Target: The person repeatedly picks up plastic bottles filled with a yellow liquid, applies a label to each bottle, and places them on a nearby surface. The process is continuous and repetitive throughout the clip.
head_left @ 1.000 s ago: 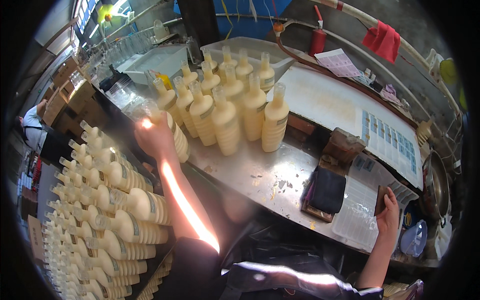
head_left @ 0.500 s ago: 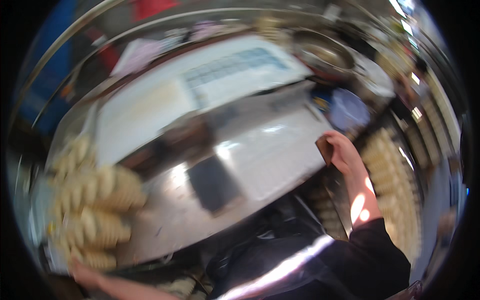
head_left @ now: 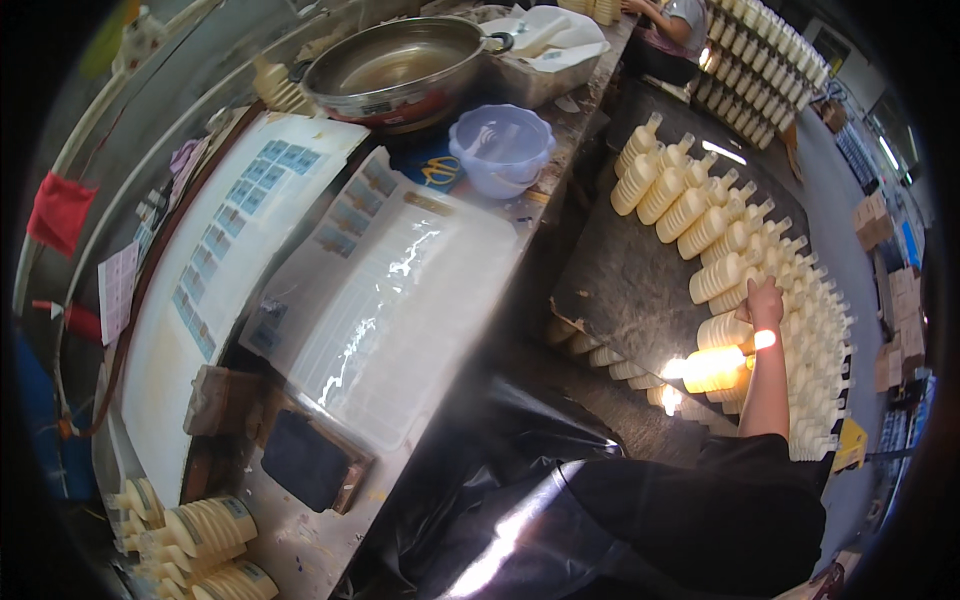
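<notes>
Rows of cream plastic bottles with narrow necks stand close together on a dark board at the right. My right arm reaches over them, and my right hand has its fingers curled at the neck of a bottle in the nearer rows. A small brown edge shows by the fingers; I cannot tell whether it is in the hand. Sunlight glares on the bottles just below. My left hand is out of view. On the workbench lies a glossy translucent sheet with blue printed patches along its far side.
A dark block rests at the bench's near end, beside more printed bottles. A white board lies along the left. Beyond are a wide metal pan and a lilac basin. Another person sits far back.
My view has swung right, from the bench toward the bottle rows. My right hand, which held a small brown flat piece by the bench edge, is now among the bottles. My left hand has left view.
</notes>
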{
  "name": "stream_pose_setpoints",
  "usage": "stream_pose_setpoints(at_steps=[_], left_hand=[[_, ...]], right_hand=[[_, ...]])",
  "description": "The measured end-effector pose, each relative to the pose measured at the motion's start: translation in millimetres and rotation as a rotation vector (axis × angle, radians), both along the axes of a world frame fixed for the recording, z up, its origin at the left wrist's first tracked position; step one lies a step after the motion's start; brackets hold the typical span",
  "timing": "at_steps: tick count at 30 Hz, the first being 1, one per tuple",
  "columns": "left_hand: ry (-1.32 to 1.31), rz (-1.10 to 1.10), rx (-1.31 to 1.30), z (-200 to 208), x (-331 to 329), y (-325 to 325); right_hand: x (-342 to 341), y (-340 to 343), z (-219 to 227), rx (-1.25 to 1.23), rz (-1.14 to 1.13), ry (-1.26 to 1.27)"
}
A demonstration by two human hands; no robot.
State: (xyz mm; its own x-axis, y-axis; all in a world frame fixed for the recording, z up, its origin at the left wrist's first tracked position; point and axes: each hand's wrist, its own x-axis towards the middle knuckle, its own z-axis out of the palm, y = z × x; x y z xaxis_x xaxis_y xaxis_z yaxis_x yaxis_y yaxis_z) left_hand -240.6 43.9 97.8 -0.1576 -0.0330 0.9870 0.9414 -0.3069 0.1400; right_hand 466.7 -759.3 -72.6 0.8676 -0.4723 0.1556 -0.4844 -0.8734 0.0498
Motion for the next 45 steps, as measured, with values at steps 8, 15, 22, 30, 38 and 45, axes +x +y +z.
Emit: stream_pose_setpoints(at_steps=[8, 15, 22, 30, 38, 45], left_hand=[[-0.186, -0.429, -0.582, 38.6, 167.2, -43.6], [-0.181, -0.754, -0.712, -1.2, 209.8, -46.1], [-0.255, -0.977, -0.852, -29.3, 245.0, -75.8], [0.054, -1.517, -1.415, -61.6, 325.9, -145.6], [0.447, -1.868, -1.631, -63.4, 345.1, -189.0], [-0.630, -1.725, -1.684, -77.6, 264.2, -151.5]], right_hand=[[44.9, -9.5, -60.9, 0.131, 0.051, -0.169], [104.6, -36.3, -63.5, 0.219, 0.160, -0.174], [75.7, 18.0, -57.9, 0.037, 0.352, -0.099], [-25.9, 185.4, 88.0, 0.584, 0.918, 0.155], [-180.0, 437.6, 242.8, 1.314, 1.380, 0.500], [-195.8, 597.7, 138.6, 1.257, 1.739, 1.004]])
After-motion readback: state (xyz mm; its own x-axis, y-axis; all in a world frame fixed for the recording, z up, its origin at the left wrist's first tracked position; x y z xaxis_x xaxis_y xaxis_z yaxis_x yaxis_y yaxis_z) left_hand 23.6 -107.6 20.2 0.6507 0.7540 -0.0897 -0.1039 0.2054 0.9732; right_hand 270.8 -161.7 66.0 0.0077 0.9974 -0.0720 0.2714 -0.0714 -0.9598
